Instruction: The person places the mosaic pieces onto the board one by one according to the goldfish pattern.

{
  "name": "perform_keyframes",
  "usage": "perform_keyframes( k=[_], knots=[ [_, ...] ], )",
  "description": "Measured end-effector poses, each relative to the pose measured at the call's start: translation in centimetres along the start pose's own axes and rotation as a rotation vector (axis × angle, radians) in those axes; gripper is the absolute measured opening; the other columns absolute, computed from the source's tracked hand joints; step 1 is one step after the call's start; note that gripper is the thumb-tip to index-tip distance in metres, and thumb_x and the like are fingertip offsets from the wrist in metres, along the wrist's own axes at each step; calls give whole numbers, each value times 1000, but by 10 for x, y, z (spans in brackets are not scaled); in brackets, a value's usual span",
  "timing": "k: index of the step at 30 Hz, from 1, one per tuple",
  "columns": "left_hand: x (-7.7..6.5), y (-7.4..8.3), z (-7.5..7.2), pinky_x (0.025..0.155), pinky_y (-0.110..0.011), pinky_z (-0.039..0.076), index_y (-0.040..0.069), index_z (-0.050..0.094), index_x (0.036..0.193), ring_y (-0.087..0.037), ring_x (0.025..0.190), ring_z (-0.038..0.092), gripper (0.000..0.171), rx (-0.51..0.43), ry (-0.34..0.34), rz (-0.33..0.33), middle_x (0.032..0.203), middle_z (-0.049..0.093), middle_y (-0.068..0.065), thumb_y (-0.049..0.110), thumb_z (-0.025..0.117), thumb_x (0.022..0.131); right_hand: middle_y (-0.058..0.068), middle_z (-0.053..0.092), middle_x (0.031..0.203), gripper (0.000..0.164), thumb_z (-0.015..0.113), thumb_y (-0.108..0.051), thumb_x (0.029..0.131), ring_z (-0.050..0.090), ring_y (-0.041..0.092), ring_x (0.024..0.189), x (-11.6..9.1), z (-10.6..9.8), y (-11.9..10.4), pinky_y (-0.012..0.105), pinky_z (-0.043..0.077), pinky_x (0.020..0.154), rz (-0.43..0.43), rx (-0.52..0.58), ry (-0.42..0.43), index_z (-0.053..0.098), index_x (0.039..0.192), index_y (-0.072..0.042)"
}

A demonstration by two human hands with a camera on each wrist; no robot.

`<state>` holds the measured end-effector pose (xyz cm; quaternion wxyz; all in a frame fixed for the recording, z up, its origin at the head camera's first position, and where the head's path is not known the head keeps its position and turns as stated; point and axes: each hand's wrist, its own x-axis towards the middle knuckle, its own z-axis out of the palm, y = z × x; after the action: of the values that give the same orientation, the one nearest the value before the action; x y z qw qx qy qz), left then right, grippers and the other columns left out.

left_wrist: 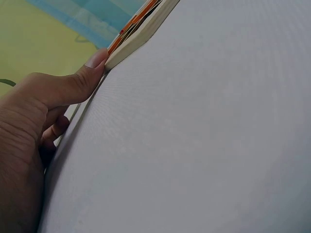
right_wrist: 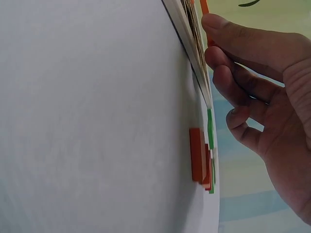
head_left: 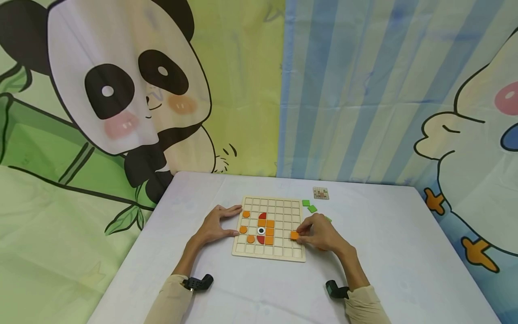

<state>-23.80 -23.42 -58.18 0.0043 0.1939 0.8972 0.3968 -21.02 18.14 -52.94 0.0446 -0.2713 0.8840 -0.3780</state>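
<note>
A pale wooden grid board point(head_left: 283, 211) lies on the table. My left hand point(head_left: 212, 228) rests at its left edge, thumb and fingers spread apart; in the left wrist view the thumb point(left_wrist: 80, 85) touches the board's corner. Between thumb and fingers, my right hand point(head_left: 322, 234) pinches an orange square tile point(head_left: 294, 235) over the board's right side. On the grid, several orange square tiles point(head_left: 270, 231) sit around a white eye disc point(head_left: 261, 231), with a red quarter-round piece point(head_left: 262, 216) above and another below. Orange round pieces point(head_left: 243, 229) lie in the left columns.
Green square tiles point(head_left: 305, 203) lie beyond the board's right edge, some partly hidden by the right hand. Orange-red pieces point(right_wrist: 197, 155) lie on the table below that hand. A small patterned card point(head_left: 321, 193) lies farther back. Printed curtains point(head_left: 243, 90) hang behind the white table point(head_left: 259, 288).
</note>
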Motion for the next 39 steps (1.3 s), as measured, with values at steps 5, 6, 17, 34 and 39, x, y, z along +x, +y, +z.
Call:
perform_keyframes(
  k=[5, 6, 17, 34, 39],
  knots=[
    [0, -1, 1, 94, -35, 40, 27, 64, 154, -15, 100, 47, 86, 10, -1, 2, 167, 55, 10, 42, 100, 77, 1, 82, 89, 19, 96, -9, 83, 69, 6, 77, 3, 2, -9, 28, 60, 72, -40, 2, -1, 85, 98, -6],
    [0, -2, 1, 94, -34, 39, 27, 64, 154, -15, 100, 47, 86, 14, -2, 2, 167, 55, 10, 42, 100, 77, 2, 82, 89, 18, 96, -9, 83, 69, 5, 77, 4, 2, -10, 28, 60, 72, -43, 1, -1, 85, 98, -5],
    [0, -1, 0, 94, -35, 39, 27, 64, 154, -14, 101, 47, 87, 14, -4, -7, 166, 56, 11, 44, 100, 77, 3, 82, 88, 20, 96, -11, 82, 69, 6, 75, 11, 9, -15, 25, 59, 72, -54, 7, -18, 85, 98, -5],
    [1, -3, 1, 94, -34, 39, 28, 65, 153, -13, 101, 47, 86, 9, -7, -10, 166, 56, 13, 42, 100, 76, -1, 80, 89, 20, 97, -14, 81, 66, 5, 76, 20, 22, -26, 26, 58, 74, 3, 5, -61, 87, 97, -8],
    [1, -4, 1, 95, -34, 39, 28, 65, 153, -13, 101, 47, 86, 13, -5, -10, 166, 56, 13, 42, 100, 76, -4, 80, 89, 18, 97, -14, 82, 66, 5, 77, 21, 28, -26, 25, 58, 75, -3, -4, -64, 87, 96, -9]
  ],
)
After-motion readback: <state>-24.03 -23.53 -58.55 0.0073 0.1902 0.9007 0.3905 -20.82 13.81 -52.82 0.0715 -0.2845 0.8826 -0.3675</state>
